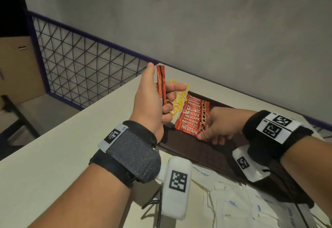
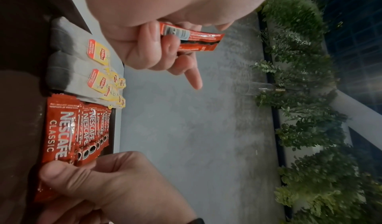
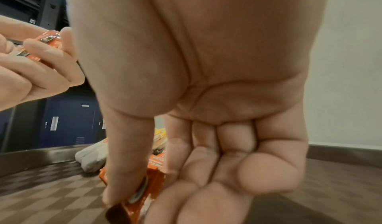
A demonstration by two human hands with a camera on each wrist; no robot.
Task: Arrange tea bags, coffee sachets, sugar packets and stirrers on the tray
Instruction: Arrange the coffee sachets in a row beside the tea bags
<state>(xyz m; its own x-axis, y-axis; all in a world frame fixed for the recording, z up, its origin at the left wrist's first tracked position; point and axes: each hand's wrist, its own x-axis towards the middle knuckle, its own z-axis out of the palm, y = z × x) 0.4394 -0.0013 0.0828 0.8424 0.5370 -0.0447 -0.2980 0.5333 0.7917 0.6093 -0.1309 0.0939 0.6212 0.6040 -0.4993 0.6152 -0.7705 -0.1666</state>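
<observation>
A dark brown tray [image 1: 221,148] lies on the pale table [image 1: 59,147]. On it lie a fanned row of red Nescafe coffee sachets [image 1: 193,118] and, further back, tea bags with yellow Lipton tags [image 1: 178,100]. My left hand [image 1: 156,100] is raised above the tray's left end and grips a couple of red coffee sachets [image 1: 161,84] upright. My right hand [image 1: 215,127] is down on the tray, thumb and forefinger pinching the end of the nearest coffee sachet [image 2: 60,139]. In the right wrist view that nearest sachet [image 3: 142,193] sits under my thumb.
White sugar packets [image 1: 239,200] lie loose on the table in front of the tray. A wire-mesh railing [image 1: 80,69] stands beyond the table's left edge, with a cardboard box [image 1: 16,69] behind it. A grey wall runs along the back.
</observation>
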